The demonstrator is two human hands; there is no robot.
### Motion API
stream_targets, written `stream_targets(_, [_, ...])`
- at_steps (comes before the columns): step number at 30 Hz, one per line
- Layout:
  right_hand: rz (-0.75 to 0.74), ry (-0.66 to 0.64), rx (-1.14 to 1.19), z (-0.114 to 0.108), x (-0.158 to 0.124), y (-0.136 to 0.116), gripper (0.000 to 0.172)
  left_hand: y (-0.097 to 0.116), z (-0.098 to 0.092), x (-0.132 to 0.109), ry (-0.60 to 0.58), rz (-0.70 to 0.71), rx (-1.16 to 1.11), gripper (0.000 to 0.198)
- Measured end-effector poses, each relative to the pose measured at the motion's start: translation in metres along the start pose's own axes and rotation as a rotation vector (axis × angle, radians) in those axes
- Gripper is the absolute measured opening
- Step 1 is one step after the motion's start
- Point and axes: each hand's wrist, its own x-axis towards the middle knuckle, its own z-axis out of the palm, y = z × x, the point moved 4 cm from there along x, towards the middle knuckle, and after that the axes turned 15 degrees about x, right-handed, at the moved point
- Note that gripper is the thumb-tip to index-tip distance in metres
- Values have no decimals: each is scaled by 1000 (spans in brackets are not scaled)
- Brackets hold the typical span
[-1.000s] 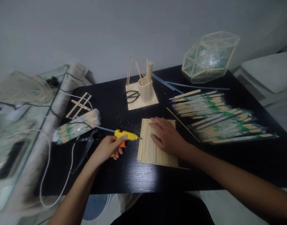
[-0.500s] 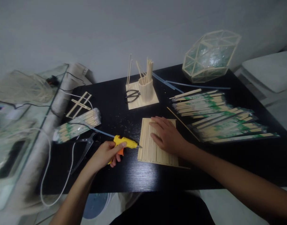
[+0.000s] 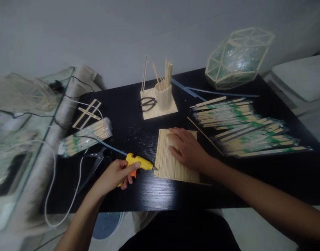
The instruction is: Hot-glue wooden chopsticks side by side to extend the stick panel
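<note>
My left hand (image 3: 114, 175) is closed around a yellow glue gun (image 3: 137, 162) with an orange trigger. Its nozzle touches the lower left edge of a flat mat of bamboo sticks (image 3: 167, 164) lying on the black table (image 3: 154, 195). My right hand (image 3: 187, 148) lies flat on the mat with its fingers stretched out, pressing it down. A blue glue stick trails out of the back of the gun toward the left.
Wrapped chopsticks (image 3: 243, 127) are spread at the right, another pack (image 3: 84, 137) at the left. Pliers (image 3: 96, 164) lie beside the gun. A stick cup on a square base (image 3: 162, 96), scissors (image 3: 147, 103), a stick frame (image 3: 87, 113) and a faceted lantern (image 3: 237, 57) stand further back.
The glue gun in my left hand has slid down along the mat's left edge toward its near corner. My right hand has stayed flat on the mat.
</note>
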Motion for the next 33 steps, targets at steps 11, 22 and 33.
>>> stream_targets(11, [18, -7, 5, 1, 0, 1, 43, -4, 1, -6, -39, 5, 3, 58])
stream_targets(22, [16, -17, 1, -1, -1, 0, 54, -6, -10, -14, 125, 175, -33, 54])
stream_targets(33, [145, 138, -103, -6, -4, 9, 59, 4, -4, -30, 423, 269, 153, 34])
